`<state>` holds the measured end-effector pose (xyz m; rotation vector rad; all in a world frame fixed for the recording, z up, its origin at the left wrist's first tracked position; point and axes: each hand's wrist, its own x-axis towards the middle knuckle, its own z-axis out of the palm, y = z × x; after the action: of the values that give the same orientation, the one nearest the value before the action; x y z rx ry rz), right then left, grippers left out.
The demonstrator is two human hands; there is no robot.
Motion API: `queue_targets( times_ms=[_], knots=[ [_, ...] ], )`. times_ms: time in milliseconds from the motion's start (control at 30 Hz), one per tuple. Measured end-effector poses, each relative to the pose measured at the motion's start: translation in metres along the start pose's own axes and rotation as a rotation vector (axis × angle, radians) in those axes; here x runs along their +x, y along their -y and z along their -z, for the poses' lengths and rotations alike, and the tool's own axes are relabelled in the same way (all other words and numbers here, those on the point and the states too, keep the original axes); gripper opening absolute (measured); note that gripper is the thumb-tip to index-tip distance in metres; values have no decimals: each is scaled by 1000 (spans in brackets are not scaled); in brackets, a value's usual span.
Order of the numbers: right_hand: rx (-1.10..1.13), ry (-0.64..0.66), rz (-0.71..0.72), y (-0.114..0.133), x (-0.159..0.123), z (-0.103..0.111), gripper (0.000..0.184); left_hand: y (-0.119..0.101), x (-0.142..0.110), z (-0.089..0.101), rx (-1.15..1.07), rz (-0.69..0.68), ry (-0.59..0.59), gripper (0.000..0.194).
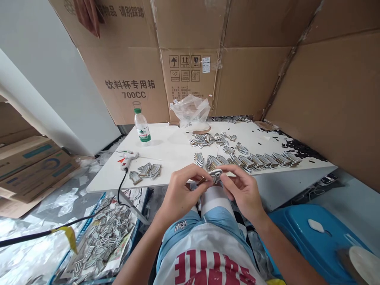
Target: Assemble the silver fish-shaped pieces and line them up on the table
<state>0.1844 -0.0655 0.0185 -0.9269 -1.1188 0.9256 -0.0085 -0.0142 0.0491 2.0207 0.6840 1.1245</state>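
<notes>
Over my lap, just in front of the table edge, my left hand (190, 184) and my right hand (239, 186) pinch one small silvery metal piece (215, 175) between them. Its looped end shows near my right fingertips; the rest is partly covered by my fingers. Beyond my hands, a row of similar metal pieces (252, 160) runs along the table's front edge. A looser heap of metal pieces (208, 139) lies behind that row. Left of my hands sits a smaller group of metal pieces (145, 171).
On the white table (172, 148) are a glue gun (127, 159), a water bottle (142, 126) and a plastic bag (191, 113). Small black bits (299, 148) are scattered at right. Cardboard walls (249, 79) enclose the back. A crate of metal pieces (103, 233) and a blue bin (311, 237) stand below.
</notes>
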Motion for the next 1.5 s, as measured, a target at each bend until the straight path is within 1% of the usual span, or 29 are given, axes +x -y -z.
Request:
queue_targets(
  times_ms=[33, 100, 167, 200, 300, 433, 533, 700, 833, 900, 1000, 1100, 1267, 1367, 1500],
  knots=[
    [63, 15, 12, 1, 2, 2, 24, -1, 0, 1, -57, 40, -8, 8],
    [250, 45, -28, 2, 6, 8, 24, -4, 0, 4, -149, 67, -16, 16],
    [417, 54, -103, 4, 10, 15, 25, -5, 0, 7, -169, 46, 29, 26],
    [461, 46, -135, 5, 11, 18, 24, -6, -1, 8, -150, 27, 78, 29],
    [514, 0, -177, 4, 8, 22, 18, -9, -3, 6, -45, -44, 228, 32],
    [623, -18, -226, 1, 1, 20, 13, -10, -5, -1, 31, -153, 343, 41],
    [725, -6, -252, -1, -2, 18, 13, -8, -6, -2, -20, -167, 387, 50],
    [829, 32, -254, -1, -3, 16, 14, -6, -6, -1, -62, -160, 404, 63],
    [874, 23, -279, -2, -4, 15, 22, -4, -7, -1, -29, -200, 411, 63],
    [883, 40, -268, -2, -4, 14, 23, -4, -8, -1, -18, -216, 415, 63],
    [831, 81, -217, -2, -6, 12, 19, -6, -8, -1, 3, -239, 424, 62],
    [770, 74, -199, -2, -8, 12, 24, -10, -8, -1, 57, -294, 431, 57],
    [939, 100, -146, -13, -13, 17, 31, -16, -9, -3, 225, -371, 462, 53],
    [998, 106, -150, -20, -15, 22, 35, -16, -9, -4, 238, -403, 475, 52],
    [1043, 106, -168, -22, -16, 25, 38, -16, -10, -5, 232, -422, 464, 50]
  ],
)
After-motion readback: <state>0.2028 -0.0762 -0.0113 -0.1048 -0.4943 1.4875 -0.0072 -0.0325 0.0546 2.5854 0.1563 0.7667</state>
